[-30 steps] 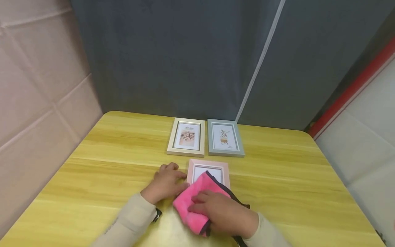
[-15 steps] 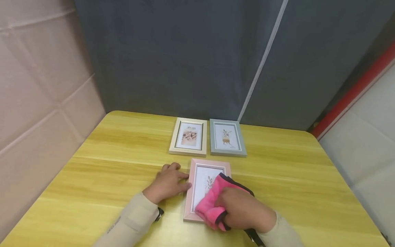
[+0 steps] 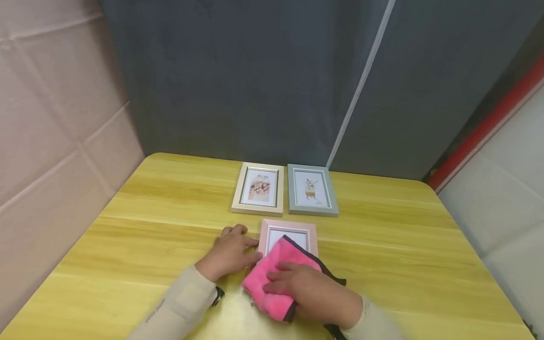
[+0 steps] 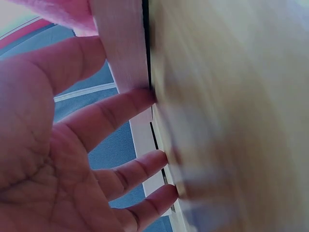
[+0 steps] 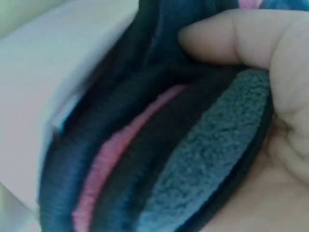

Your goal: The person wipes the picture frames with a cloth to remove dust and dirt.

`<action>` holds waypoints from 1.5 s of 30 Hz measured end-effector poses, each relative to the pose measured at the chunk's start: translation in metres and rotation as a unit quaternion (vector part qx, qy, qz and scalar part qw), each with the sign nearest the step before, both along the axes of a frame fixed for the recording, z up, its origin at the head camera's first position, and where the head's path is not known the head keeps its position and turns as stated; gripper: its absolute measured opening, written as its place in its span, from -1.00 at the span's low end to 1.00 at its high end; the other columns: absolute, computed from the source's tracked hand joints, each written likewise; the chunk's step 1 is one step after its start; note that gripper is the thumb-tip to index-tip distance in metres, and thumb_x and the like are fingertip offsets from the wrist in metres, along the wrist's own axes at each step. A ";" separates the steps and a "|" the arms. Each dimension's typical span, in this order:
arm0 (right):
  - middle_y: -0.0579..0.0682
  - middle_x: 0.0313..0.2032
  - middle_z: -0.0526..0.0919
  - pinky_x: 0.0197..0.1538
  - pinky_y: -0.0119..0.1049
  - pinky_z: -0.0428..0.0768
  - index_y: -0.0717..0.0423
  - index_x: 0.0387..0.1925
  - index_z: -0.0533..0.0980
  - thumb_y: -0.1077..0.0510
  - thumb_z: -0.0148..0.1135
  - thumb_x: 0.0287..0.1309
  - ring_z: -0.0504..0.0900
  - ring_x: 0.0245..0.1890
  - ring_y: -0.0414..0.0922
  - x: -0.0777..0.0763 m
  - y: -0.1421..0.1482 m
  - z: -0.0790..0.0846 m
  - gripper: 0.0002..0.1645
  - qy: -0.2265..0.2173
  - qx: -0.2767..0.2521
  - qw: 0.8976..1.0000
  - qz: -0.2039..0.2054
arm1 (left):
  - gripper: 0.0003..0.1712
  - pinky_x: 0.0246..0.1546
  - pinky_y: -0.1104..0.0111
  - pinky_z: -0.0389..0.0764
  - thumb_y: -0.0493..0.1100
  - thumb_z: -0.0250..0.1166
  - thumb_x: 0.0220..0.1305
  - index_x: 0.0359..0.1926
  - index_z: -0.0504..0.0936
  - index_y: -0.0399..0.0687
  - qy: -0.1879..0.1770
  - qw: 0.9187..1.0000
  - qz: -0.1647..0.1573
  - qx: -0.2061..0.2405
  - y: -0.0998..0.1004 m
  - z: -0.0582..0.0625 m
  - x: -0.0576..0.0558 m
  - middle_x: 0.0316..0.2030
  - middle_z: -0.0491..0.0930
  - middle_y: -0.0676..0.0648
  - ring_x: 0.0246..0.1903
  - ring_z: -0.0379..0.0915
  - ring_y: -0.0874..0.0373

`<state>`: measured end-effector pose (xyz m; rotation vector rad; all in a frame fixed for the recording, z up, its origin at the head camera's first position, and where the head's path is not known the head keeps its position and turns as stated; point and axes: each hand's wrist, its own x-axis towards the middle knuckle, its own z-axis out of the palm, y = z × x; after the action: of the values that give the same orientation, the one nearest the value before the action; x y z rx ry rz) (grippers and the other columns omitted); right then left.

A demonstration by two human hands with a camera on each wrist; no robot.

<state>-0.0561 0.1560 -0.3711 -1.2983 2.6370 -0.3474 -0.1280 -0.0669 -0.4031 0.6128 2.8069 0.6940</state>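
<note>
A pink photo frame (image 3: 312, 232) lies flat on the wooden table, its lower part hidden under a pink cloth (image 3: 265, 278) with dark edging. My right hand (image 3: 312, 290) holds the cloth bunched and presses it on the frame. In the right wrist view the thumb pinches the folded cloth (image 5: 207, 145), whose other side looks grey. My left hand (image 3: 231, 250) rests at the frame's left side. The left wrist view shows its thumb and index finger touching the side of the pink frame (image 4: 123, 48), with the fingers fairly straight and fingertips on the table.
Behind the pink frame lie a cream-gold photo frame (image 3: 278, 191) and a grey-blue photo frame (image 3: 333, 205), side by side near the far edge of the table (image 3: 403, 236). A dark panel (image 3: 233, 85) rises behind the table, and a pale wall (image 3: 55, 118) stands at left.
The right hand and cloth moved right, uncovering the frame's picture, then came back left over it. My left hand has stayed at the frame's left side.
</note>
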 end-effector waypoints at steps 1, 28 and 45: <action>-0.33 0.07 0.63 0.28 -0.16 0.41 -0.16 0.17 0.60 0.27 0.36 0.14 0.46 0.26 -0.10 0.001 -0.001 0.000 -0.44 -0.007 0.010 1.000 -0.004 | -0.52 0.07 -0.21 0.33 0.15 0.33 0.26 0.08 0.72 0.01 -0.002 1.000 0.000 0.000 0.000 0.000 0.000 0.24 0.40 -0.26 0.17 0.24 -0.24; -0.30 0.00 0.67 0.26 -0.29 0.40 -0.11 0.05 0.65 0.35 0.31 0.11 0.54 0.15 -0.22 0.000 -0.008 0.000 -0.52 0.060 -0.004 0.998 0.032 | -0.53 0.04 -0.22 0.35 0.13 0.33 0.27 0.07 0.72 -0.03 -0.008 1.000 -0.005 0.001 -0.002 0.002 -0.001 0.24 0.39 -0.28 0.16 0.23 -0.24; -0.36 -0.69 0.30 -0.41 -0.49 0.36 -0.25 -0.71 0.44 0.39 0.43 -0.30 0.29 -0.58 -0.32 -0.001 0.015 0.014 -0.53 -0.046 0.016 0.995 -0.091 | -0.54 0.07 -0.24 0.32 0.11 0.34 0.25 0.06 0.72 -0.04 -0.011 1.000 0.002 0.016 -0.001 0.004 0.002 0.27 0.38 -0.30 0.19 0.22 -0.27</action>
<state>-0.0572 0.1710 -0.3570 -1.0099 2.6776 -0.3797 -0.1263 -0.0675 -0.3994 0.6024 2.7823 0.7439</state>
